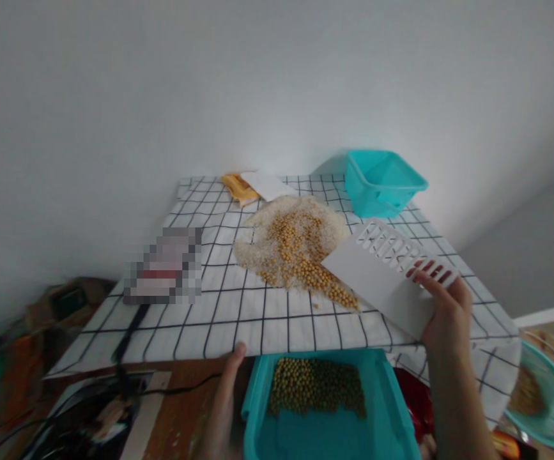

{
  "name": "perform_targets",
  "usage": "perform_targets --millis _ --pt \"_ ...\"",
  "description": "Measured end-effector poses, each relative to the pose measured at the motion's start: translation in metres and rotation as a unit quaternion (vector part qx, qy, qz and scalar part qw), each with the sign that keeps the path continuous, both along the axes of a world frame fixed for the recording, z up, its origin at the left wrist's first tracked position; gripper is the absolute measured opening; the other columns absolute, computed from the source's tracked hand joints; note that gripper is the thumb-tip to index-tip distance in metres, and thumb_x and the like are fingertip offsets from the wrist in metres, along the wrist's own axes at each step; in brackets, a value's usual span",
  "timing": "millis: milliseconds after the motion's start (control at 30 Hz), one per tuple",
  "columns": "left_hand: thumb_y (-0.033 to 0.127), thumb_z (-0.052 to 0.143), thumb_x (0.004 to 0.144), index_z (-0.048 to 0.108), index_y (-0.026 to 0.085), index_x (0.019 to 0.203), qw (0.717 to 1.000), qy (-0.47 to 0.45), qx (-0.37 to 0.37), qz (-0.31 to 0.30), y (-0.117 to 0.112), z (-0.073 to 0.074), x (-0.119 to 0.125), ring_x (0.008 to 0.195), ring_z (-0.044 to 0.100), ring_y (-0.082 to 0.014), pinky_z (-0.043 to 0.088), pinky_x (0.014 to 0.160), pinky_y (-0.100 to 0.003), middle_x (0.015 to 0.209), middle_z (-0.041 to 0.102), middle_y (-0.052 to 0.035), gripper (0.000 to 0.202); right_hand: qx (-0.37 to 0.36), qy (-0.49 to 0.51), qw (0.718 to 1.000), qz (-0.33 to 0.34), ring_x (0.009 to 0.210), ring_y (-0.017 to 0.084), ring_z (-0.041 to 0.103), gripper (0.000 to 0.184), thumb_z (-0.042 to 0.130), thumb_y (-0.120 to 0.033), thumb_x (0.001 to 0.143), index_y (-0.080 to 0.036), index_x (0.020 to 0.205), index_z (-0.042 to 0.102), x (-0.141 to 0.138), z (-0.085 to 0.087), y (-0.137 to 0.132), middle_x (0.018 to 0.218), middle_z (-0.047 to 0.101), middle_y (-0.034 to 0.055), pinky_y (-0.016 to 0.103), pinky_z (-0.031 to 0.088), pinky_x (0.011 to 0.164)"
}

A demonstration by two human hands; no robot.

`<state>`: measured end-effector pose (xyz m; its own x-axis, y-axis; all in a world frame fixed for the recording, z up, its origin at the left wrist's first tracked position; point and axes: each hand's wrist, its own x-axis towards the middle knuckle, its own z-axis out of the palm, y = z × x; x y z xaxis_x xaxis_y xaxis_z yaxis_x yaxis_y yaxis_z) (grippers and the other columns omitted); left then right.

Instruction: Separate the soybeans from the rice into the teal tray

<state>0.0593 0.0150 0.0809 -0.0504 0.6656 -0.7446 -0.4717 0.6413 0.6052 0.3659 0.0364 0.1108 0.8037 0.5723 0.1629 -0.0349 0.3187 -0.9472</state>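
Observation:
My right hand (446, 313) is closed on the near right end of a flat white plastic board (377, 275) with a row of slots along one edge. The board is tilted. Its left corner reaches the yellow soybeans (324, 278), which lie mixed with a spread of pale rice-like grains (252, 252) on the table. Below the table's front edge, a teal plastic bin (329, 434) holds yellowish beans (291, 383) and green-looking ones at its far end. Close to the bin's left side is my left hand (223, 402), its thumb stretched up to the table edge; its other fingers are hidden.
A second teal bin (384, 185) stands at the back right of the checked tablecloth (229, 306). Near the wall lie a yellow packet (238, 190) and a white sheet (269, 186). A pixelated object (164, 265) rests at left. Lower right is a teal basin (552, 409).

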Motion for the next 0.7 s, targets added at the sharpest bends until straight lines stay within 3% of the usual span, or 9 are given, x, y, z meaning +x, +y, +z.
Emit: perform_targets --millis 133,267,467,600,700 --pt "0.039 0.082 0.076 0.071 0.024 0.121 1.0 0.018 -0.016 -0.003 0.001 0.004 -0.001 0.103 0.077 -0.0315 0.065 0.085 -0.038 0.093 0.086 -0.0051 0.049 0.002 0.014 1.0 -0.019 0.076 0.017 0.065 0.014 0.08 -0.025 0.067 -0.018 0.074 0.072 0.003 0.001 -0.008 0.083 0.072 0.0016 0.029 0.047 0.069" --pt "0.037 0.08 0.08 0.065 0.026 0.125 0.999 0.045 -0.02 0.023 0.002 0.008 0.003 0.101 0.078 -0.0236 0.063 0.086 -0.029 0.092 0.086 0.001 0.049 0.0 0.021 0.998 -0.065 0.076 0.016 0.065 0.017 0.084 -0.025 0.063 -0.019 0.074 0.073 0.012 0.006 -0.037 0.081 0.072 0.0003 0.027 0.048 0.069" --pt "0.035 0.068 0.091 0.067 0.02 0.128 0.997 0.018 -0.062 0.036 0.007 0.026 0.015 0.078 0.082 -0.0252 0.066 0.079 -0.034 0.073 0.085 0.001 0.04 -0.07 -0.007 0.994 -0.079 0.066 0.017 0.065 0.024 0.087 -0.028 0.058 -0.019 0.077 0.075 0.018 0.005 -0.074 0.076 0.073 0.0018 0.027 0.047 0.057" --pt "0.036 0.066 0.092 0.065 0.018 0.132 0.995 -0.044 -0.085 0.023 0.007 0.028 0.015 0.074 0.082 -0.0273 0.066 0.077 -0.037 0.073 0.085 -0.002 0.044 -0.108 -0.004 0.993 -0.049 0.059 0.018 0.065 0.028 0.089 -0.031 0.057 -0.018 0.079 0.075 0.011 0.001 -0.073 0.073 0.074 0.0035 0.027 0.046 0.051" --pt "0.036 0.064 0.093 0.071 0.018 0.123 0.995 -0.054 -0.08 0.016 0.007 0.027 0.015 0.069 0.081 -0.027 0.066 0.074 -0.038 0.069 0.084 -0.0017 0.035 -0.092 -0.027 0.995 -0.033 0.064 0.019 0.068 0.027 0.088 -0.032 0.061 -0.018 0.081 0.075 0.005 0.0 -0.067 0.077 0.075 0.0046 0.028 0.049 0.055"
